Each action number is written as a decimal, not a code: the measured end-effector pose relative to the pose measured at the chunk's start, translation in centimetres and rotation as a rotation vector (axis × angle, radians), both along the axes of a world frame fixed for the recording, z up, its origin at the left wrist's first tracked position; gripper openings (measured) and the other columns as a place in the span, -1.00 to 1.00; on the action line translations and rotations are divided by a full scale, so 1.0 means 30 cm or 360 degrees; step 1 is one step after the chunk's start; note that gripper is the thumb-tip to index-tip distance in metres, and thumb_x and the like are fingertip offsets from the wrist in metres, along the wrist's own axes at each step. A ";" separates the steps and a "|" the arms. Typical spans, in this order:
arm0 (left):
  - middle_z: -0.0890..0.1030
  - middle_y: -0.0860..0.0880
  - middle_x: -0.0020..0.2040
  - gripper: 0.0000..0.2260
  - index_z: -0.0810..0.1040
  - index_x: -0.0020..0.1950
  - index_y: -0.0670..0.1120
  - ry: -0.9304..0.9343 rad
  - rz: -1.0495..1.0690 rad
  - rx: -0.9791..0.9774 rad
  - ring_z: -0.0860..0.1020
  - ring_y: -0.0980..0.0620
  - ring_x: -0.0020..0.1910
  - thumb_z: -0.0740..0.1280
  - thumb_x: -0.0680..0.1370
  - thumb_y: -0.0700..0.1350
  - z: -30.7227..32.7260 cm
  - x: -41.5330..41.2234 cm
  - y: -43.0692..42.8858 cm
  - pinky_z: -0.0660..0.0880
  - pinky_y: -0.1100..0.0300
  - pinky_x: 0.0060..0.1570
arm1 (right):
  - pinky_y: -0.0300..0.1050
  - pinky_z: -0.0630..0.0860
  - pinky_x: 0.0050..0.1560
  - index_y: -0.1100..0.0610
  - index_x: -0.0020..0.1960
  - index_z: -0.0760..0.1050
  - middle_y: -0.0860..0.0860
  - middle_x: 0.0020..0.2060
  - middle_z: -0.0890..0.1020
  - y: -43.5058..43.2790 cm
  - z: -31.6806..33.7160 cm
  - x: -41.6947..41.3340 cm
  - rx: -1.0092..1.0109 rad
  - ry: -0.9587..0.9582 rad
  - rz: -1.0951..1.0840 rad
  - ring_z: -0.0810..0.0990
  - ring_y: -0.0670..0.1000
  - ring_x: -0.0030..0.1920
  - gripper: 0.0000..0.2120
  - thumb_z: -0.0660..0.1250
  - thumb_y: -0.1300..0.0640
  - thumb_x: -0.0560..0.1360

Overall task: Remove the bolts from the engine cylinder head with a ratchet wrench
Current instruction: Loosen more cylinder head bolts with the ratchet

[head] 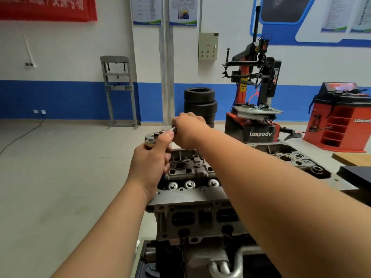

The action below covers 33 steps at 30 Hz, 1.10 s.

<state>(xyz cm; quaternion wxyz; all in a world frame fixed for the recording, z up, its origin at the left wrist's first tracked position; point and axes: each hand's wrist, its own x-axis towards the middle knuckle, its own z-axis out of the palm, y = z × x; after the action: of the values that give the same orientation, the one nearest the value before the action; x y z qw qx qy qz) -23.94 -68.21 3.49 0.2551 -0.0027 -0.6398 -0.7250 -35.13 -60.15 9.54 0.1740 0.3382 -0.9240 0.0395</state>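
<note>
My left hand (149,161) is wrapped around the head end of the ratchet wrench (151,139). The thumb lies up along the chrome head and the other fingers curl in beneath it, so the tool stays pressed straight down and does not tip off the fastener. My right hand (188,130) is a closed fist around the handle, of which only a short bright sliver shows between my two hands. I grip it out there because that is where the leverage is. The wrench stands over the far left corner of the cylinder head (192,171), which sits on top of the engine block (200,215) directly in front of me. The bolt I am working on is hidden under my left hand, so I cannot tell how far out it has come, nor whether a socket or extension sits below the head. On the near edge of the cylinder head, three shiny round caps (189,184) sit in a row, well clear of the tool. I judge this to be mid-loosening: one hand steadies, the other is set to swing. If my downward pressure slackens, the socket could slip and round the bolt.
</note>
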 end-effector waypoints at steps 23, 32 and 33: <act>0.57 0.00 -0.39 -0.90 0.57 -0.20 -0.09 -0.0184 0.0536 -0.0439 0.47 0.03 -0.39 0.36 0.51 -0.22 -0.014 -0.028 0.005 0.42 0.15 -0.35 | 0.27 -0.18 0.36 0.22 0.48 -0.29 0.21 0.36 0.14 0.323 -0.112 0.596 0.0211 0.0374 -0.0026 0.08 0.25 0.32 -0.18 0.17 -0.10 0.52; 0.71 -0.05 -0.07 -0.91 0.68 -0.30 0.04 -0.0410 -0.0245 -0.0318 0.63 -0.07 0.05 0.37 0.31 -0.06 0.031 0.001 -0.049 0.47 -0.01 0.13 | 0.25 -0.10 0.43 0.00 0.46 0.13 0.01 0.46 0.21 0.115 0.006 0.066 0.0151 -0.0132 0.0129 -0.06 0.10 0.50 -0.38 0.33 0.11 0.48; 0.71 -0.06 -0.07 -0.90 0.68 -0.28 0.04 -0.0464 -0.0299 -0.0361 0.64 -0.06 0.04 0.37 0.29 -0.03 0.037 0.003 -0.063 0.45 -0.03 0.14 | 0.23 -0.11 0.42 -0.01 0.45 0.15 0.00 0.47 0.21 0.052 0.010 0.041 0.0159 -0.0137 0.0204 -0.09 0.11 0.51 -0.37 0.35 0.14 0.46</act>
<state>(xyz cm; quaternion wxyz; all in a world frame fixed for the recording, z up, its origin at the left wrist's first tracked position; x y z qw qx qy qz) -23.86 -70.11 4.62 0.0893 0.0138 -0.7443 -0.6617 -33.89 -58.59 9.82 0.1143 0.4029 -0.9079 0.0190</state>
